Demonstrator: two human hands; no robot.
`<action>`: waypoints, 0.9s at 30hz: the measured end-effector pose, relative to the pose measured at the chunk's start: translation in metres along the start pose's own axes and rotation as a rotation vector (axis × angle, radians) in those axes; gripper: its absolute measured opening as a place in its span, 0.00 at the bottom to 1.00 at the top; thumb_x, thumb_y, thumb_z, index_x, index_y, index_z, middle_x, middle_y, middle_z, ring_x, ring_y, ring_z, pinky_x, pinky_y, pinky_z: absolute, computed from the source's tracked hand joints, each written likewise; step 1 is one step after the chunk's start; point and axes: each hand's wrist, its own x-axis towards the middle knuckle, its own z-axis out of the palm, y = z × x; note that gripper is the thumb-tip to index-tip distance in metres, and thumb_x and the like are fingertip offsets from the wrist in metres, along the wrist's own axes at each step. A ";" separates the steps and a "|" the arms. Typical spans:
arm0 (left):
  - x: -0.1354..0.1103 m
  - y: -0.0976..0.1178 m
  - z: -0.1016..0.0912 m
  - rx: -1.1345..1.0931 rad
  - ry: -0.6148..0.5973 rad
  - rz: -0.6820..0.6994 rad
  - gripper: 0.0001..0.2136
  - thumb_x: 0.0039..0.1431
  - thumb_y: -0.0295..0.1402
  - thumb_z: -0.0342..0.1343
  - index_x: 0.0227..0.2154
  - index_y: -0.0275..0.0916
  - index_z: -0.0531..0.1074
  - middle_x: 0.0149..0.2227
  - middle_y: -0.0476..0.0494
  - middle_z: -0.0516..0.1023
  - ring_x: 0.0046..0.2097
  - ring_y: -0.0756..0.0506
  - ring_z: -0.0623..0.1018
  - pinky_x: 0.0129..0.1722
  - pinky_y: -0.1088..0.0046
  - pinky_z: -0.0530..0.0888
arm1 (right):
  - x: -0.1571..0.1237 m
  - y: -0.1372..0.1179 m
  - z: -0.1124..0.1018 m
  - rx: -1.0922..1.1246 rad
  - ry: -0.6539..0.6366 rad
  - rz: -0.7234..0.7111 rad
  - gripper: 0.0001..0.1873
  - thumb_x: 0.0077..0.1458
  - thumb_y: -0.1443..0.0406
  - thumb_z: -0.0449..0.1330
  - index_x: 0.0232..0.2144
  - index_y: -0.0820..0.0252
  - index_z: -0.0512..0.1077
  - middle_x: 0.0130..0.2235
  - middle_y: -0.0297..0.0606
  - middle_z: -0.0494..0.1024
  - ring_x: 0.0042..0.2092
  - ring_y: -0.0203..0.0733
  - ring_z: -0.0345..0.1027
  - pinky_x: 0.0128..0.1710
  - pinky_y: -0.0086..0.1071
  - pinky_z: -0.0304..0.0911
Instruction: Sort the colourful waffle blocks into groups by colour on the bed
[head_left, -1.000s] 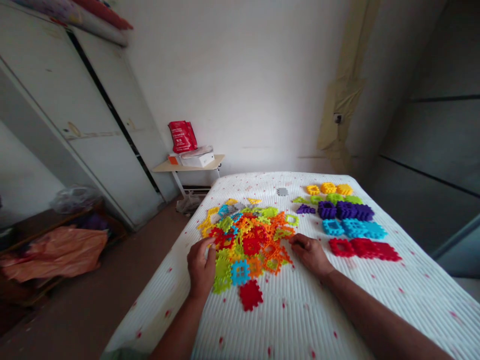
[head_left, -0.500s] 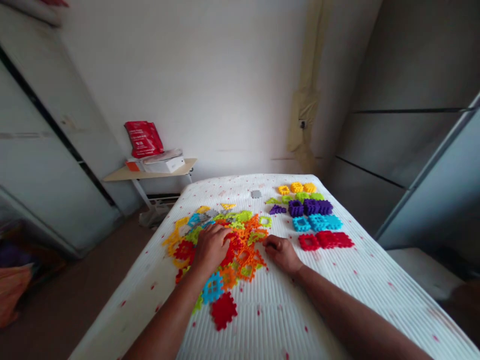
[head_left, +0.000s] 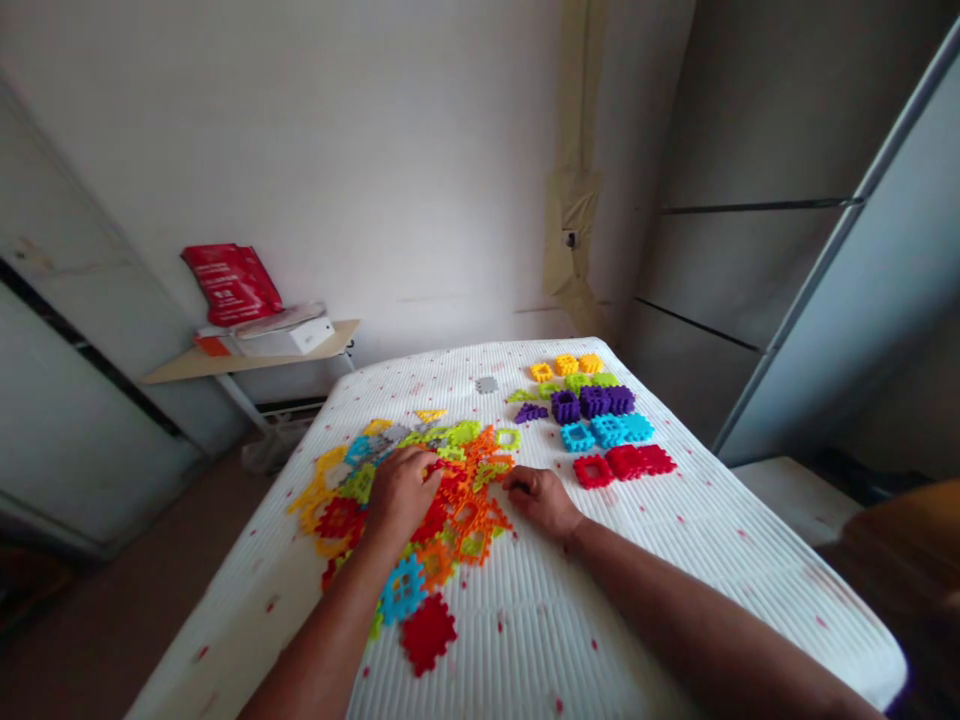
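A mixed heap of flat, notched plastic interlocking building pieces lies on the bed. My left hand (head_left: 403, 490) is over its middle, fingers bent down and closed at a red interlocking piece (head_left: 432, 468) that shows between thumb and forefinger. Beside the heap's right edge, near the orange pieces (head_left: 470, 515), rests my right hand (head_left: 546, 502). Its fingers are curled closed, and whatever they hold is hidden. Closest to me lie a solid red square (head_left: 428, 634) and a blue window-shaped piece (head_left: 403, 590).
Sorted rows stand at the right: yellow (head_left: 566, 365), green (head_left: 577, 382), purple (head_left: 595, 401), blue (head_left: 608, 431) and red (head_left: 640, 461). A grey piece (head_left: 487, 384) lies alone farther back. A side table (head_left: 176, 368) holds a red bag (head_left: 232, 284) and a white box (head_left: 289, 336).
The whole view has shifted, so everything appears farther left. Both hands keep nearly the same places at the heap, and the sorted rows look the same.
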 end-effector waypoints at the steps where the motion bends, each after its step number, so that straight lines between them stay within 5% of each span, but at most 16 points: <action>1: -0.001 0.002 -0.004 -0.062 0.017 -0.046 0.06 0.50 0.33 0.53 0.27 0.41 0.74 0.31 0.45 0.77 0.37 0.45 0.74 0.41 0.68 0.68 | 0.000 0.001 0.000 0.003 -0.002 -0.001 0.11 0.44 0.73 0.51 0.28 0.59 0.72 0.29 0.32 0.76 0.31 0.36 0.68 0.33 0.27 0.61; 7: -0.017 0.015 -0.010 -0.711 0.013 -0.410 0.09 0.43 0.39 0.57 0.23 0.37 0.71 0.21 0.52 0.71 0.25 0.51 0.69 0.27 0.75 0.66 | -0.001 -0.002 -0.002 0.009 0.092 -0.069 0.08 0.50 0.69 0.52 0.31 0.60 0.71 0.29 0.35 0.75 0.30 0.35 0.67 0.30 0.28 0.62; 10: -0.026 0.020 -0.006 -0.898 -0.044 -0.531 0.12 0.41 0.41 0.60 0.23 0.36 0.71 0.18 0.54 0.68 0.21 0.52 0.66 0.23 0.77 0.62 | -0.003 -0.018 -0.009 -0.037 0.172 -0.227 0.12 0.53 0.65 0.54 0.41 0.59 0.70 0.39 0.42 0.74 0.35 0.38 0.69 0.34 0.31 0.66; 15: -0.036 0.026 0.000 -0.958 -0.145 -0.565 0.14 0.40 0.42 0.61 0.24 0.35 0.72 0.17 0.53 0.69 0.21 0.53 0.66 0.22 0.77 0.61 | -0.009 -0.051 -0.015 -0.264 0.125 -0.514 0.27 0.54 0.62 0.57 0.56 0.60 0.60 0.55 0.51 0.65 0.55 0.49 0.59 0.51 0.43 0.61; 27: -0.051 0.038 0.004 -0.948 -0.298 -0.515 0.13 0.44 0.42 0.60 0.24 0.35 0.74 0.20 0.50 0.71 0.23 0.52 0.68 0.23 0.76 0.63 | -0.019 -0.072 -0.011 -0.503 -0.027 -0.486 0.21 0.56 0.64 0.54 0.52 0.65 0.63 0.49 0.50 0.70 0.47 0.47 0.63 0.45 0.38 0.65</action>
